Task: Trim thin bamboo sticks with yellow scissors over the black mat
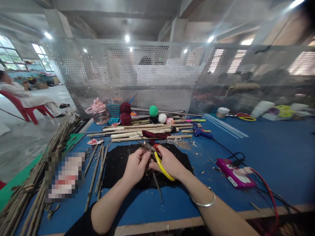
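Over a black cloth (115,167) on the blue table, both hands meet around a thin stick (157,185) that points down toward the table's front edge. My left hand (136,164) is closed, its thumb and fingers pinching the stick near its upper part. In my right hand (169,162) are scissors (161,166) with yellow and red handles, their blades spread toward the upper left, beyond my left fingers. That hand's fingertips also lie close to the stick; whether they touch it is hard to see. A silver bangle (204,200) circles the right wrist.
Bundled twigs (36,173) line the left side. Behind the cloth lie wooden rods (140,134), yarn balls (153,111) and a blue glue gun (203,132). A purple power strip (235,173) with cords sits right. A perforated screen (147,72) stands behind; a seated person (22,95) is far left.
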Tool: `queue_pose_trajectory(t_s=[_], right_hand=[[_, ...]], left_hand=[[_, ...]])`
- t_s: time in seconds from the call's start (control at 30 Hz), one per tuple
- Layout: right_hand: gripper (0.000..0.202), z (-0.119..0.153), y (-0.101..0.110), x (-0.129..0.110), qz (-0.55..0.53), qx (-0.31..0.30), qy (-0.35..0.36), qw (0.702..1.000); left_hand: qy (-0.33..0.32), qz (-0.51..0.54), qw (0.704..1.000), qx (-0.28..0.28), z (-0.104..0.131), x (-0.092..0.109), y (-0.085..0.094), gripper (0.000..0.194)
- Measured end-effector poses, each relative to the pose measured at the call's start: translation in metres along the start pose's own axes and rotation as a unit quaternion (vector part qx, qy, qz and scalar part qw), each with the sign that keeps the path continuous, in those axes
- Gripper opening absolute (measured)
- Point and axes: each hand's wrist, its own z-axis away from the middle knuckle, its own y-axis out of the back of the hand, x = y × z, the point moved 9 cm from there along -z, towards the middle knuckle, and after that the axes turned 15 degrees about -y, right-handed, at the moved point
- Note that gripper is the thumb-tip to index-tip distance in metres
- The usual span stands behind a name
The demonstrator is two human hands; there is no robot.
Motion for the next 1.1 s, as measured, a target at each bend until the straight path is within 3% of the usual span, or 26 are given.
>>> queue_pose_trajectory(t_s=[0.13,0.47,0.63,0.8,1.1], right_hand=[[0.046,0.001,0.001,-0.006,0.007,-0.001,-0.003,1.000],[0.039,0.000,0.006,-0.024,0.052,-0.096,0.010,0.994],[0.038,0.000,0.002,-0.025,0.013,-0.139,0.025,0.990],[0.042,-0.005,-0.008,-0.005,0.001,-0.086,-0.018,0.996],[0.039,-0.012,-0.009,0.014,-0.010,-0.070,-0.020,0.997]], left_hand=[[0.028,0.010,0.999,-0.017,0.004,-0.005,-0.002,0.028],[0.027,0.041,0.999,0.018,0.004,-0.002,0.002,0.029],[0.042,0.048,0.998,0.013,0.004,-0.003,0.000,0.028],[0.045,0.038,0.998,-0.002,0.002,-0.002,0.000,0.027],[0.051,0.045,0.998,0.000,0.002,-0.009,-0.002,0.029]])
